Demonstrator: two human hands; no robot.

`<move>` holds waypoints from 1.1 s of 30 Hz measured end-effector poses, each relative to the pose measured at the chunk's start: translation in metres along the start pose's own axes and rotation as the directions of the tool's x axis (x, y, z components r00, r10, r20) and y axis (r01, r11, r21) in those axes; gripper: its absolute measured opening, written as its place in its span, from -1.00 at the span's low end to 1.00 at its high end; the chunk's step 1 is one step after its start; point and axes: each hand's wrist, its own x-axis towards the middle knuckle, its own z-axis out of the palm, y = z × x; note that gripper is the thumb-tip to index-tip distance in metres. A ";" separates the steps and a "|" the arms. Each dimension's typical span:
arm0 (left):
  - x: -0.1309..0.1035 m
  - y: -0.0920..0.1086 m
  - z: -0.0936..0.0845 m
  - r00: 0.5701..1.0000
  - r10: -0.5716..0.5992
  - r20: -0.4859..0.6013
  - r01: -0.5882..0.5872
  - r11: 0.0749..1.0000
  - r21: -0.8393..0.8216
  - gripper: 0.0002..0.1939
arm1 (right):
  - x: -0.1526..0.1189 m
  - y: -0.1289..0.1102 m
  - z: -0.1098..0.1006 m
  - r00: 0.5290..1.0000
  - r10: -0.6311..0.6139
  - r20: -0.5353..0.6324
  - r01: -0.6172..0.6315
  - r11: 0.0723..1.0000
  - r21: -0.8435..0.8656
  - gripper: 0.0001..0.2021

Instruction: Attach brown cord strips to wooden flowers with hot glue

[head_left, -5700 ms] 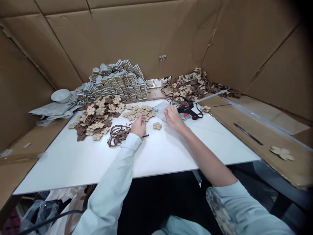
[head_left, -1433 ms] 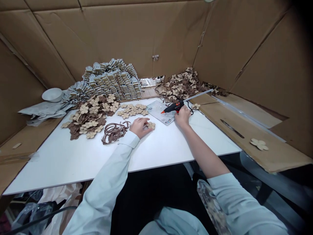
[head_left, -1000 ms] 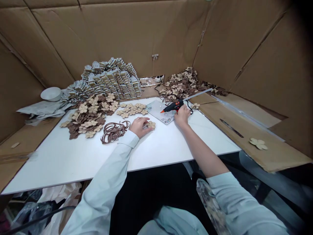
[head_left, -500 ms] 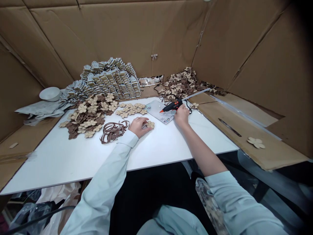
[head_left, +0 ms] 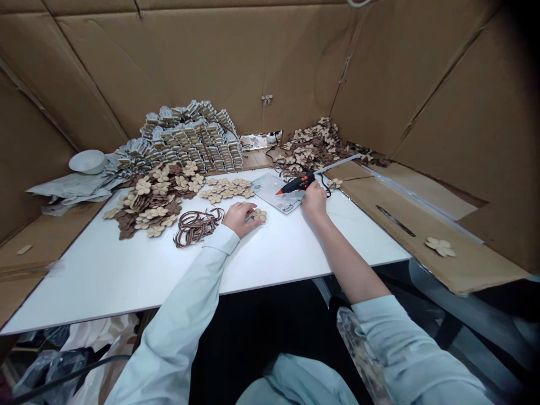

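Observation:
My left hand (head_left: pixel 241 219) rests on the white table (head_left: pixel 270 259), its fingers closed on the edge of a beige flower piece (head_left: pixel 259 215). My right hand (head_left: pixel 314 199) is wrapped round the handle of a black glue gun (head_left: pixel 297 183), whose orange tip points left over a clear plastic sheet (head_left: pixel 274 192). Beside my left hand lies a bundle of brown cords (head_left: pixel 196 228). Behind it several beige flowers (head_left: pixel 228 189) are spread out, with a heap of brown and beige flowers (head_left: pixel 156 199) to the left.
Stacked wrapped pieces (head_left: pixel 198 140) stand at the back left, near a white bowl (head_left: pixel 88 162). Another flower heap (head_left: pixel 312 140) lies at the back right. On the right cardboard are a dark strip (head_left: pixel 395 220) and a loose flower (head_left: pixel 440 246). Cardboard walls (head_left: pixel 202 62) surround the table.

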 end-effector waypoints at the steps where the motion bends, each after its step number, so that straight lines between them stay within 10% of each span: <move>1: 0.000 0.000 0.000 1.000 -0.001 0.000 0.001 1.000 0.000 -0.54 | 0.000 0.000 0.000 1.000 0.001 -0.002 -0.001 1.000 0.001 -0.49; 33: 0.000 0.000 -0.001 1.000 0.005 0.009 -0.005 1.000 0.008 -0.52 | 0.001 0.001 0.001 1.000 -0.003 -0.017 0.003 1.000 0.011 -0.56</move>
